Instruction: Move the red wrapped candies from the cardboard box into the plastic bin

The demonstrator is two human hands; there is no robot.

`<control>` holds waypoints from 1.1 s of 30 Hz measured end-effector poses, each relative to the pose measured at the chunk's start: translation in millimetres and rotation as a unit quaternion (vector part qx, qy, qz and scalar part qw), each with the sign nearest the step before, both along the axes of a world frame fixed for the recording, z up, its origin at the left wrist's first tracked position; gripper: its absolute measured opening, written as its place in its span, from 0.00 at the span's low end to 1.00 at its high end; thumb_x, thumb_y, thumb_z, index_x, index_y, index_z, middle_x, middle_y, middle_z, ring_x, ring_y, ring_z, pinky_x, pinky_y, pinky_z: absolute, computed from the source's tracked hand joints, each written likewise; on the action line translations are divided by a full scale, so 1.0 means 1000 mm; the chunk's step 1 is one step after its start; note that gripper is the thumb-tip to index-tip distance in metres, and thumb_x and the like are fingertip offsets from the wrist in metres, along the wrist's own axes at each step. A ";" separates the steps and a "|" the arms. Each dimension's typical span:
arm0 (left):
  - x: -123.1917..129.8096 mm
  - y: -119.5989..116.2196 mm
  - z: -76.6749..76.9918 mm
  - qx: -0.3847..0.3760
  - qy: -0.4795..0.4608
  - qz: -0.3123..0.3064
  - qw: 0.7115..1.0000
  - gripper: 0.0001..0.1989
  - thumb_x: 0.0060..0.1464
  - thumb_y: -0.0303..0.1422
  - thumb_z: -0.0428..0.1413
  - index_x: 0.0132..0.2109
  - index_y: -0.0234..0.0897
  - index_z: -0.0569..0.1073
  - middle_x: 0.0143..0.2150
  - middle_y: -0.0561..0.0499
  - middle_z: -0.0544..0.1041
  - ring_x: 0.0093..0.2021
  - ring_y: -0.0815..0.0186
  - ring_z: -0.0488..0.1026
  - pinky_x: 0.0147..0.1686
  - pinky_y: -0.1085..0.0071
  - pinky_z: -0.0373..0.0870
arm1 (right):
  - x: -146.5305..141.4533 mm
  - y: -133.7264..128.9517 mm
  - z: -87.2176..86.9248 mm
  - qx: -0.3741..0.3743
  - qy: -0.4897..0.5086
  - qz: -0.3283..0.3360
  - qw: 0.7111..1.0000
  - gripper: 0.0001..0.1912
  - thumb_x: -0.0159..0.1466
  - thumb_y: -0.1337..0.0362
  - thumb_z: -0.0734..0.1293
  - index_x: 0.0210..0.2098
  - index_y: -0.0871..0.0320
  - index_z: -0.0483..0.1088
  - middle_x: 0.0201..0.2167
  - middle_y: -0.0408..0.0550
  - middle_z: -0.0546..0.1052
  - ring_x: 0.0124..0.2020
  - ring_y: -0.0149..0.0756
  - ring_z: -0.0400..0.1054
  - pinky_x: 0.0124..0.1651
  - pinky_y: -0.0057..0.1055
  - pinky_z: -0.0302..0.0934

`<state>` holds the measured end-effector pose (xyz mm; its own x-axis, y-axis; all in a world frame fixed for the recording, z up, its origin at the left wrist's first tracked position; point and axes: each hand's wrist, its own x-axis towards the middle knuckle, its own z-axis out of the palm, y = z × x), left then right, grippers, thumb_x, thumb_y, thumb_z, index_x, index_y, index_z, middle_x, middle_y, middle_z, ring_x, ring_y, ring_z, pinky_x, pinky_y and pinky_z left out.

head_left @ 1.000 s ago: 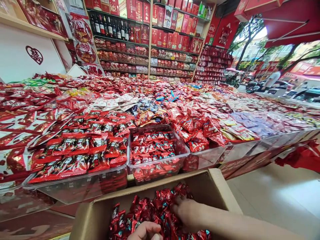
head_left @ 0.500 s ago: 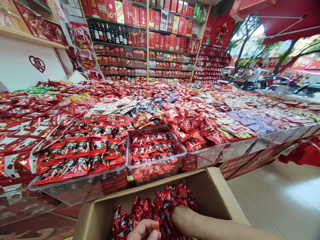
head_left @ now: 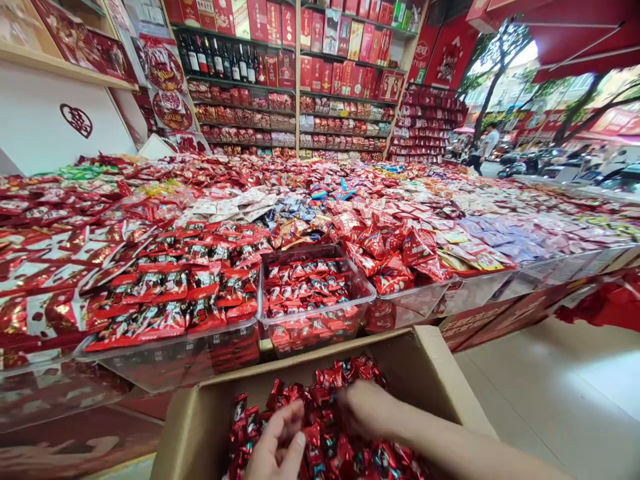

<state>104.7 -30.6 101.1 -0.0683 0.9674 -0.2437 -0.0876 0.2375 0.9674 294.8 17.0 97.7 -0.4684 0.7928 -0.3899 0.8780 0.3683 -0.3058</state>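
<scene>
A pile of small red-wrapped candies (head_left: 345,453) with turquoise marks lies inside an open cardboard box (head_left: 433,373) in front of me. My left hand (head_left: 280,440) is over the left part of this pile, fingers curved and thumb apart, with a gap between them. Nothing held shows clearly there. My right hand (head_left: 367,410) reaches in from the right and touches the candies near the middle of the box. Its fingers are blurred and partly hidden, so their grip does not show. Just beyond the box, a clear plastic bin (head_left: 320,312) contains rows of similar red candies.
Left of that bin, a clear tray holds red-and-black packets (head_left: 165,287); red pyramid-shaped packets (head_left: 417,247) are on its right. Many more sweets cover the wide display behind. Shelves with bottles (head_left: 220,60) and red boxes line the back. Tiled floor (head_left: 540,380) lies to the right.
My right hand has risen a little out of the candies and shows more. My left hand has lifted slightly and its thumb has spread from the fingers. The view has shifted slightly.
</scene>
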 end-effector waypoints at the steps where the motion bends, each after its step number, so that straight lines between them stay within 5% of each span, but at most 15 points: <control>1: -0.001 0.000 0.003 -0.001 0.015 0.009 1.000 0.20 0.39 0.40 0.59 0.42 0.39 0.72 0.45 0.46 0.75 0.45 0.58 0.69 0.44 0.65 0.64 | 0.003 -0.001 0.007 -0.009 0.073 -0.035 0.997 0.08 0.47 0.71 0.62 0.28 0.59 0.67 0.23 0.46 0.72 0.26 0.33 0.66 0.27 0.25 0.57; 3: -0.001 -0.001 0.011 -0.029 0.013 -0.035 0.999 0.24 0.41 0.37 0.58 0.48 0.38 0.68 0.52 0.44 0.69 0.52 0.58 0.64 0.50 0.65 0.59 | 0.007 -0.003 0.019 -0.062 0.235 -0.098 0.965 0.06 0.49 0.72 0.60 0.27 0.60 0.64 0.19 0.40 0.67 0.22 0.26 0.60 0.24 0.21 0.53; 6: 0.004 -0.004 0.022 -0.076 -0.038 -0.091 0.992 0.31 0.42 0.36 0.58 0.55 0.38 0.60 0.57 0.43 0.62 0.56 0.59 0.59 0.52 0.65 0.57 | 0.004 -0.011 0.029 -0.168 0.418 -0.165 0.878 0.04 0.50 0.71 0.62 0.26 0.60 0.61 0.17 0.36 0.61 0.19 0.22 0.53 0.22 0.20 0.49; 9: 0.009 -0.006 0.031 -0.126 -0.096 -0.139 0.978 0.31 0.42 0.37 0.59 0.54 0.35 0.60 0.48 0.41 0.72 0.49 0.59 0.67 0.49 0.63 0.60 | -0.004 -0.021 0.032 -0.235 0.503 -0.194 0.809 0.07 0.49 0.69 0.64 0.25 0.61 0.60 0.17 0.35 0.60 0.19 0.20 0.51 0.22 0.20 0.47; 12: 0.014 -0.006 0.035 -0.137 -0.122 -0.110 0.977 0.26 0.42 0.36 0.59 0.50 0.35 0.64 0.41 0.44 0.76 0.46 0.60 0.69 0.49 0.64 0.59 | -0.011 -0.028 0.029 -0.266 0.538 -0.212 0.771 0.08 0.48 0.69 0.65 0.25 0.61 0.59 0.16 0.34 0.60 0.18 0.20 0.50 0.21 0.20 0.46; 14: 0.015 -0.005 0.037 -0.140 -0.164 -0.077 0.974 0.27 0.44 0.35 0.58 0.52 0.38 0.62 0.43 0.47 0.76 0.47 0.62 0.68 0.51 0.65 0.56 | -0.014 -0.031 0.025 -0.276 0.538 -0.201 0.771 0.07 0.48 0.70 0.65 0.24 0.61 0.60 0.16 0.35 0.60 0.18 0.20 0.50 0.21 0.20 0.46; 18: 0.017 -0.003 0.037 -0.168 -0.273 -0.083 0.944 0.21 0.49 0.33 0.54 0.52 0.39 0.62 0.41 0.48 0.76 0.45 0.65 0.70 0.48 0.67 0.60 | -0.014 -0.035 0.023 -0.220 0.506 -0.130 0.824 0.03 0.50 0.73 0.62 0.24 0.61 0.62 0.20 0.38 0.63 0.20 0.21 0.53 0.22 0.20 0.49; 22: 0.015 -0.001 0.031 -0.178 -0.249 -0.033 0.951 0.09 0.49 0.31 0.56 0.40 0.38 0.69 0.37 0.50 0.77 0.38 0.69 0.72 0.38 0.74 0.66 | -0.011 -0.035 0.028 -0.149 0.474 -0.129 0.858 0.03 0.52 0.72 0.61 0.27 0.60 0.64 0.22 0.39 0.65 0.22 0.23 0.56 0.25 0.21 0.52; 25: 0.015 0.001 0.027 -0.177 -0.221 -0.012 0.959 0.06 0.45 0.31 0.58 0.33 0.36 0.71 0.34 0.52 0.76 0.34 0.72 0.71 0.34 0.77 0.67 | -0.013 -0.033 0.029 -0.119 0.493 -0.154 0.848 0.12 0.50 0.66 0.66 0.35 0.59 0.65 0.29 0.41 0.68 0.28 0.26 0.59 0.32 0.24 0.56; 28: 0.016 0.002 0.024 -0.185 -0.212 -0.009 0.959 0.07 0.41 0.32 0.61 0.29 0.35 0.72 0.30 0.55 0.74 0.30 0.73 0.70 0.32 0.77 0.69 | -0.017 -0.032 0.024 -0.108 0.513 -0.174 0.834 0.10 0.52 0.60 0.66 0.31 0.60 0.67 0.27 0.43 0.68 0.29 0.27 0.59 0.34 0.26 0.55; 33: 0.016 0.000 0.027 -0.206 -0.189 -0.005 0.960 0.10 0.36 0.33 0.63 0.29 0.34 0.74 0.26 0.55 0.73 0.26 0.74 0.68 0.26 0.77 0.70 | -0.021 -0.032 0.020 -0.220 0.561 -0.243 0.760 0.14 0.53 0.56 0.64 0.23 0.62 0.65 0.18 0.38 0.62 0.21 0.23 0.51 0.25 0.24 0.48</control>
